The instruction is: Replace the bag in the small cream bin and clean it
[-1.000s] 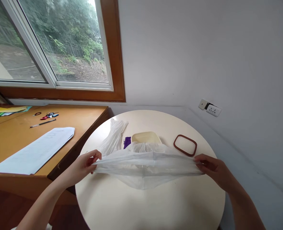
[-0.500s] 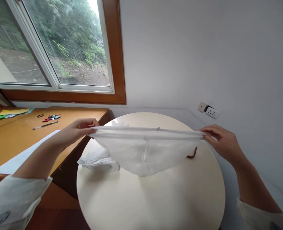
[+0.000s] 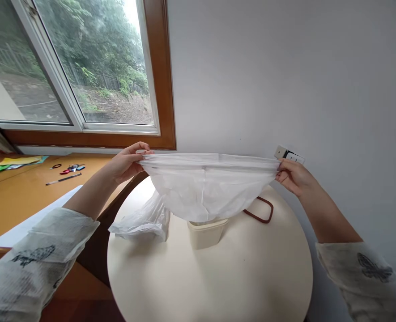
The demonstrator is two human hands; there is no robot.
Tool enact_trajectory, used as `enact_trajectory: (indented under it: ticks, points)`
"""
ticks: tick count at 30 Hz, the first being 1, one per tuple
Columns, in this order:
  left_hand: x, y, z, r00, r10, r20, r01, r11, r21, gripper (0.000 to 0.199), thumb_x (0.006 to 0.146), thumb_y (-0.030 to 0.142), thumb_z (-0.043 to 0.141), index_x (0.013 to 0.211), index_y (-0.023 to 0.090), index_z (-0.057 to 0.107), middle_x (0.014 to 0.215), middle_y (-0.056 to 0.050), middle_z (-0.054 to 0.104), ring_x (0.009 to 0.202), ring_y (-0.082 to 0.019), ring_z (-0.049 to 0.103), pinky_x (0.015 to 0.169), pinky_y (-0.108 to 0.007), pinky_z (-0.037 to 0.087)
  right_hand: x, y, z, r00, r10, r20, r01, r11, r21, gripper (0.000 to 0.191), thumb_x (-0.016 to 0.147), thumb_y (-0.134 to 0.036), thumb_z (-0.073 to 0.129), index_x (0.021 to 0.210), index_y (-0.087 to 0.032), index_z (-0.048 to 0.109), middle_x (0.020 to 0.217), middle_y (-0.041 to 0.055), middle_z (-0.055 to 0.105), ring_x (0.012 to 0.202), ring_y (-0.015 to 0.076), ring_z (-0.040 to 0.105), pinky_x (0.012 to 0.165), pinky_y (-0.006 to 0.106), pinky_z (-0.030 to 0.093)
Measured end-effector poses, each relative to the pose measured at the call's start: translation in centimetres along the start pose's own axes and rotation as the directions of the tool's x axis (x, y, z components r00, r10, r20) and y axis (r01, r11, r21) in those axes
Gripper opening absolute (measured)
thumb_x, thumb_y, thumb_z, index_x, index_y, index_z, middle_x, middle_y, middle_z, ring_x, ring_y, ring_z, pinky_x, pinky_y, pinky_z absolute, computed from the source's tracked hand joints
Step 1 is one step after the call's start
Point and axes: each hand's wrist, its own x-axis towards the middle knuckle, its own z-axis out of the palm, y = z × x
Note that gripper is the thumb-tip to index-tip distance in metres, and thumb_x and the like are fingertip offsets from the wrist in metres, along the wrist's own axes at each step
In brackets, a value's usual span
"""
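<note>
A thin white plastic bag is stretched wide between my two hands, its gathered top edge pulled nearly straight. My left hand pinches one end of that edge; my right hand grips the other. Below the bag's hanging bottom, a small cream plastic bin stands on the round table, its upper part mostly hidden behind the bag. A brown rounded rectangular ring lies to the right, partly covered by the bag. More crumpled white plastic bags rest at the left of the table.
The round cream table stands against the white wall. To the left is a wooden desk with a sheet of white paper, a pen, keys and coloured papers. A socket is on the wall.
Both hands have risen with the stretched bag and come slightly closer together. The cream bin now shows beneath it, and more of the brown ring is visible.
</note>
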Motion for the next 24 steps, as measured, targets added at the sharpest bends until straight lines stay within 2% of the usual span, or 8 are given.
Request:
enact_trajectory:
  ticks: [2,5,7,10,13,18,21,24]
  points:
    - [0.0,0.2,0.1,0.998,0.007,0.064,-0.010,0.999,0.044,0.020,0.062,0.007,0.059,0.079,0.019,0.059,0.087,-0.001,0.061,0.071,-0.012,0.053,0.060,-0.023,0.046,0.4,0.0,0.2,0.999,0.041,0.018,-0.042,0.998,0.049,0.017,0.052,-0.006,0.052,0.062,-0.018,0.058,0.062,-0.0019,0.054,0.056,0.0088,0.050,0.051,0.020,0.045]
    - [0.3,0.0,0.1,0.996,0.000,0.092,-0.030,0.943,0.331,0.004,0.062,0.013,0.059,0.065,0.016,0.061,0.093,-0.004,0.061,0.078,-0.014,0.055,0.063,-0.024,0.046,1.0,0.2,0.6,1.000,0.025,-0.008,-0.024,0.999,0.048,0.028,0.051,-0.007,0.050,0.073,-0.020,0.062,0.063,-0.0027,0.053,0.053,0.0082,0.047,0.046,0.019,0.040]
    - [0.7,-0.4,0.1,0.996,-0.018,0.084,-0.026,0.874,0.486,0.006,0.061,0.016,0.059,0.055,0.015,0.060,0.081,-0.004,0.062,0.072,-0.014,0.055,0.063,-0.024,0.046,1.3,0.5,0.9,1.000,-0.023,-0.008,0.023,0.999,0.023,0.029,0.052,-0.007,0.051,0.075,-0.021,0.062,0.063,-0.0032,0.053,0.053,0.0080,0.046,0.046,0.018,0.037]
    - [1.0,-1.0,0.0,0.999,-0.020,0.042,-0.009,0.798,0.602,0.009,0.059,0.020,0.059,0.051,0.016,0.060,0.060,-0.002,0.059,0.061,-0.014,0.055,0.059,-0.025,0.047,1.6,0.7,1.1,0.997,-0.056,0.054,0.059,0.997,-0.050,0.014,0.054,-0.009,0.052,0.061,-0.020,0.058,0.059,-0.0026,0.051,0.053,0.0082,0.045,0.047,0.019,0.034]
    - [0.9,-0.7,-0.4,1.000,-0.002,0.002,0.001,0.738,0.675,0.010,0.059,0.024,0.060,0.053,0.016,0.063,0.058,-0.002,0.061,0.057,-0.014,0.056,0.057,-0.024,0.047,1.9,0.7,0.7,0.992,-0.039,0.118,0.061,0.980,-0.191,0.007,0.056,-0.013,0.052,0.055,-0.019,0.055,0.058,-0.0022,0.051,0.053,0.0091,0.043,0.048,0.021,0.033]
    - [0.5,0.8,-1.3,0.998,0.006,0.065,-0.049,0.720,0.693,0.008,0.059,0.023,0.068,0.064,0.017,0.069,0.066,-0.004,0.066,0.061,-0.015,0.057,0.056,-0.019,0.045,2.2,0.3,-0.5,0.988,-0.030,0.150,0.116,0.786,-0.607,0.014,0.063,-0.021,0.046,0.056,-0.019,0.059,0.060,-0.0005,0.055,0.055,0.0113,0.043,0.049,0.023,0.032]
    - [0.7,0.9,-1.7,0.991,0.062,0.116,-0.127,0.678,0.724,0.017,0.049,0.016,0.076,0.064,0.017,0.070,0.064,-0.002,0.065,0.059,-0.014,0.054,0.053,-0.018,0.041,1.9,-0.3,-0.8,0.975,-0.013,0.224,0.177,0.658,-0.732,0.019,0.066,-0.022,0.046,0.052,-0.019,0.058,0.062,-0.0005,0.057,0.058,0.0120,0.045,0.053,0.024,0.034]
    - [1.1,0.8,-1.8,0.986,0.142,0.090,-0.160,0.619,0.769,0.017,0.048,0.013,0.078,0.062,0.016,0.068,0.058,0.000,0.063,0.057,-0.012,0.051,0.052,-0.017,0.036,1.0,-0.8,-0.6,0.948,0.032,0.317,0.260,0.497,-0.828,0.023,0.071,-0.024,0.045,0.053,-0.020,0.060,0.062,-0.0014,0.059,0.058,0.0121,0.046,0.054,0.025,0.035]
